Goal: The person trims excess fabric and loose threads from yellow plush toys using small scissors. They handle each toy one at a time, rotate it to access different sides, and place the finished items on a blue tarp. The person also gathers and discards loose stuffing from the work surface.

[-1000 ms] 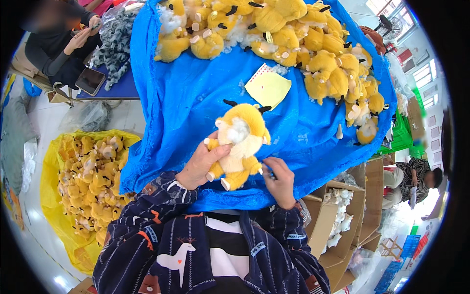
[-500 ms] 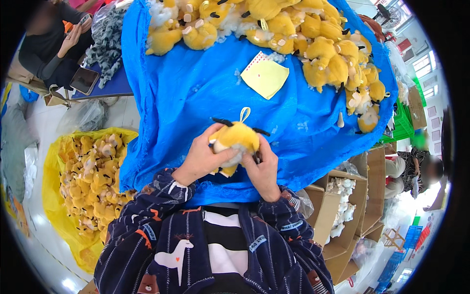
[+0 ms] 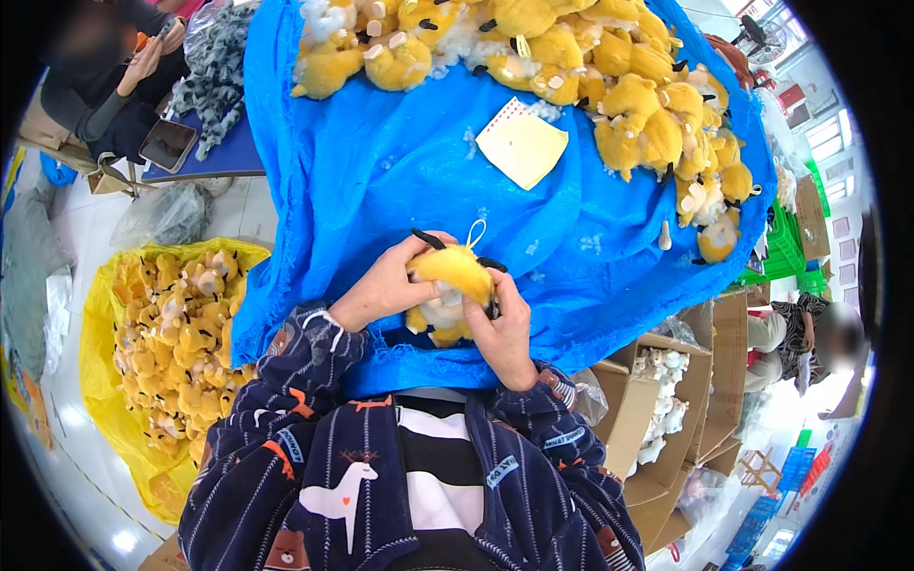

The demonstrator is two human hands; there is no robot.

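Observation:
A yellow plush toy [image 3: 451, 273] with black horn-like tips, a pale grey-white front and a loop of ribbon on top is held between both hands. My left hand [image 3: 386, 285] grips its left side, thumb across the front. On the other side, my right hand [image 3: 505, 328] is closed on it, its thumb pressed on the pale front. Small yellow feet hang below the fingers. Beneath lies a blue plastic sheet [image 3: 371, 190] covering the work surface, and a pale yellow paper pad [image 3: 524, 145] rests on it beyond the toy.
Many similar yellow plush toys [image 3: 638, 124] are heaped along the sheet's far and right edges, with white stuffing tufts. More fill a yellow bag [image 3: 100, 381] at left. Cardboard boxes [image 3: 609, 419] at right hold white plush toys [image 3: 657, 409]. Another person [image 3: 105, 86] sits at far left.
The plush toy has tipped so its yellow top faces me more, and it sits slightly lower. Both hands have come a little nearer with it and shifted their grip.

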